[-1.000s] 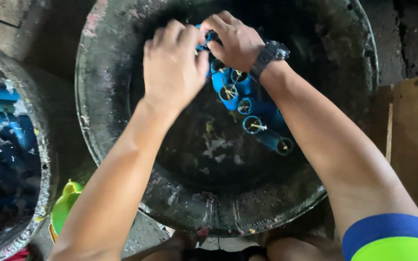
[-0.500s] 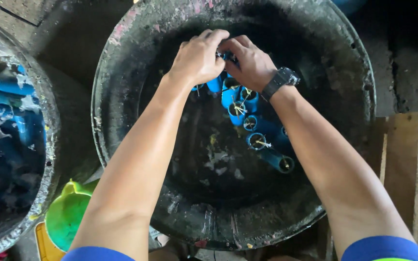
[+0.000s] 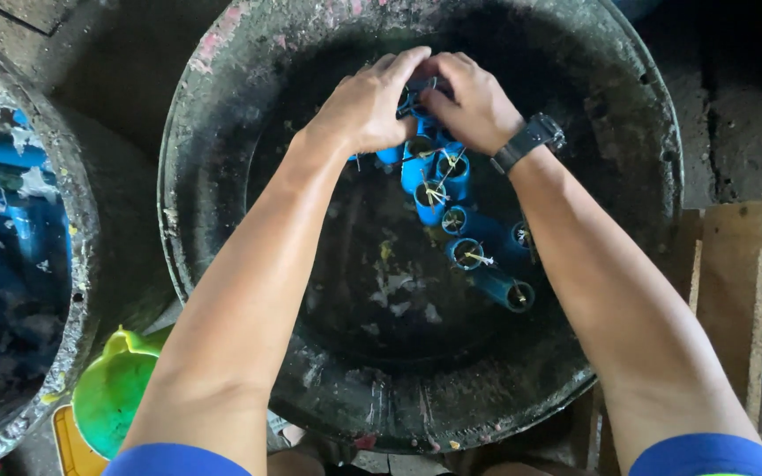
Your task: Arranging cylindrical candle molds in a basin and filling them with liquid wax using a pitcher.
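Note:
A big round black basin [image 3: 222, 115] holds several short blue tubes [image 3: 465, 251] standing upright, each with a thin wick-like stick inside. My left hand [image 3: 365, 107] and my right hand [image 3: 469, 101] meet at the far end of the row, fingers closed together on one blue tube [image 3: 416, 92] that is mostly hidden under them. A dark watch [image 3: 531, 141] sits on my right wrist. The tubes nearer me stand untouched in the basin's dark bottom.
A second basin [image 3: 63, 291] with blue tubes in pale liquid stands at the left. A green scoop [image 3: 112, 388] over a yellow one lies between the basins near me. Wooden boards [image 3: 738, 291] stand at the right.
Both hands have shifted slightly toward the far end of the tube row and closed tighter together. The view moved a little to the right.

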